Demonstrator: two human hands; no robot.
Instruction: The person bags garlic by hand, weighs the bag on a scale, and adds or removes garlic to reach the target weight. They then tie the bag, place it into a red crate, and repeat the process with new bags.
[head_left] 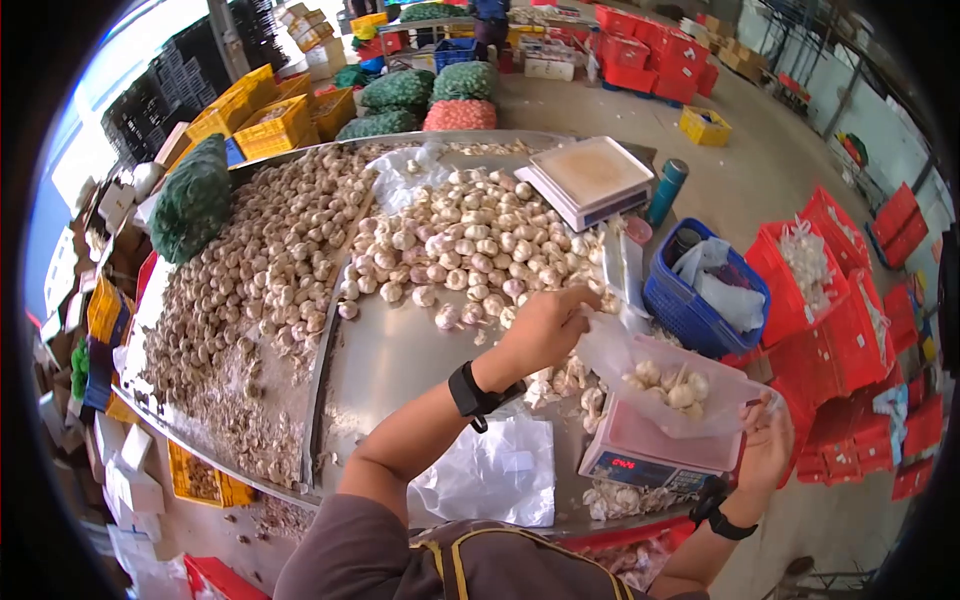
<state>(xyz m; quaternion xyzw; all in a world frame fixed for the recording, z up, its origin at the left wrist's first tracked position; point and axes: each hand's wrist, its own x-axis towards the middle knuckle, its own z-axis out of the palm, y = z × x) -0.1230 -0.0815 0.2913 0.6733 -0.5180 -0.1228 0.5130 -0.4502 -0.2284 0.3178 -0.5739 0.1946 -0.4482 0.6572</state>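
A clear plastic bag with several garlic bulbs in it rests on a digital scale with a lit red display. My left hand has its fingers curled together at the bag's upper left edge and seems to pinch the film; the fingertips are partly hidden. At the bag's right end, my right hand grips the film beside the scale. Just beyond my left hand lies a pile of loose garlic on the metal table. Flat plastic bags lie near my body.
A second scale stands at the table's far right, beside a teal bottle. A blue basket and red crates line the right side. Across a metal divider, more garlic covers the left, with a green net sack behind.
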